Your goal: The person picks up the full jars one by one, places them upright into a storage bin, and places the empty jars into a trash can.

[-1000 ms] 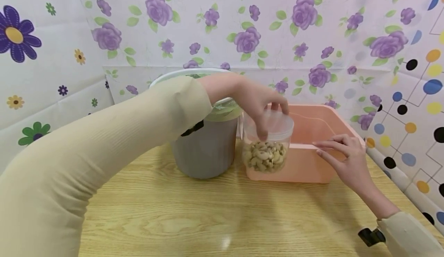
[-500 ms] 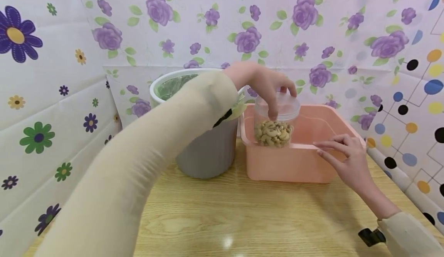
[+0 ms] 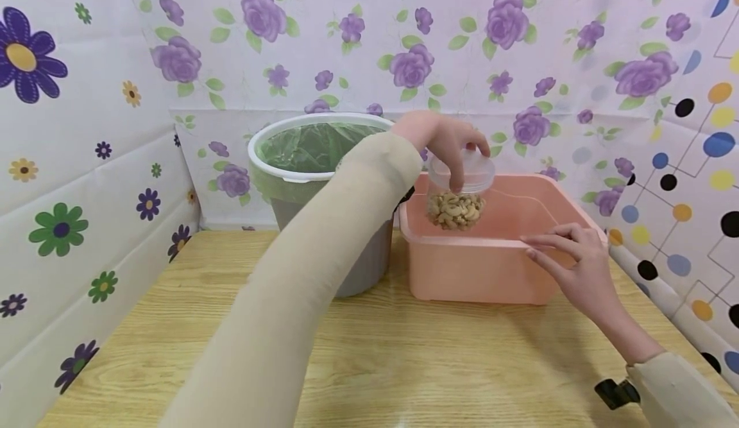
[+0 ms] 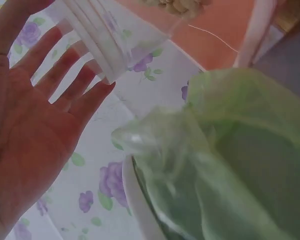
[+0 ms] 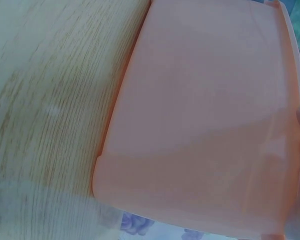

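Observation:
From above, my left hand (image 3: 446, 140) grips a clear plastic jar (image 3: 456, 206) by its lid, fingers and thumb around the sides. Cashews fill the jar's lower part. The jar hangs over the left side of a pink plastic tub (image 3: 479, 273), its bottom lower than the tub's back rim. In the left wrist view, fingers (image 4: 92, 97) lie around the ribbed lid (image 4: 92, 37). My right hand (image 3: 580, 267) pinches the tub's front rim, thumb outside. The right wrist view shows mostly the tub's outer wall (image 5: 200, 110).
Left of the tub stands a grey trash can (image 3: 366, 267) with a white rim and a green bag liner (image 3: 314, 149). My left sleeve (image 3: 300, 274) crosses in front of it. Both stand on a wooden table (image 3: 369, 364), with flowered sheets (image 3: 369, 43) behind.
The left hand has carried the jar up and right from in front of the tub, over its rim, then slightly back inside. The right hand has stayed on the rim.

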A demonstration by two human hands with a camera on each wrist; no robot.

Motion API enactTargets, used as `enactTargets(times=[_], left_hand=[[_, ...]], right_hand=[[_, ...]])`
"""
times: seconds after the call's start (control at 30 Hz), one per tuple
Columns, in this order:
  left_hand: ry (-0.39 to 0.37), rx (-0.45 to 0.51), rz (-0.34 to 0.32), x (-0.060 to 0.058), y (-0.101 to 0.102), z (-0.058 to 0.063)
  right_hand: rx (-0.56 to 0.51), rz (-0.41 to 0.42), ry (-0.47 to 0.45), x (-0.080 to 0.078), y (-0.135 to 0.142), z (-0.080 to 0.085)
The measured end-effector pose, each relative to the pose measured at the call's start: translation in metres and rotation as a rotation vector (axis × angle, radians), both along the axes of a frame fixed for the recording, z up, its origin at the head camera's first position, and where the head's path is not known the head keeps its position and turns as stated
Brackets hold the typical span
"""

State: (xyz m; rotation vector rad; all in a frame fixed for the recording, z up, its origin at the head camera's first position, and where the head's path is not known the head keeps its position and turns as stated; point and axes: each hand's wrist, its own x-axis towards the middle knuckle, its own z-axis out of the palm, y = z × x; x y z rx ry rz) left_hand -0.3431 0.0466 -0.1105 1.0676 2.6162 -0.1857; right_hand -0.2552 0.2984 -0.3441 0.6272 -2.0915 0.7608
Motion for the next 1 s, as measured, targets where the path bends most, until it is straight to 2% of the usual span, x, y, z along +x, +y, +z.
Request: enactTargets(times=[0.3, 0.5, 0.67, 0.8, 1.0], left_hand=[[0.007, 0.007, -0.01, -0.005, 0.015, -0.01], [-0.061, 0.084, 0.023, -0.013, 0.017, -0.025], [-0.109, 0.135, 0.062, -0.014, 0.012, -0.035], [-0.128, 0.133, 0.062, -0.016, 0.011, -0.038], [-0.115, 0.11, 0.055, -0.018, 0.012, -0.041]], right_hand=[[-0.008, -0.002, 0.009, 0.0, 0.002, 0.0], [-0.008, -0.006, 0.02, -0.001, 0.003, -0.002], [-0.002, -0.001, 0.034, -0.002, 0.002, -0.003], [0.0, 0.001, 0.046, -0.002, 0.002, -0.003], [-0.006, 0.001, 0.043, -0.003, 0.002, -0.004]])
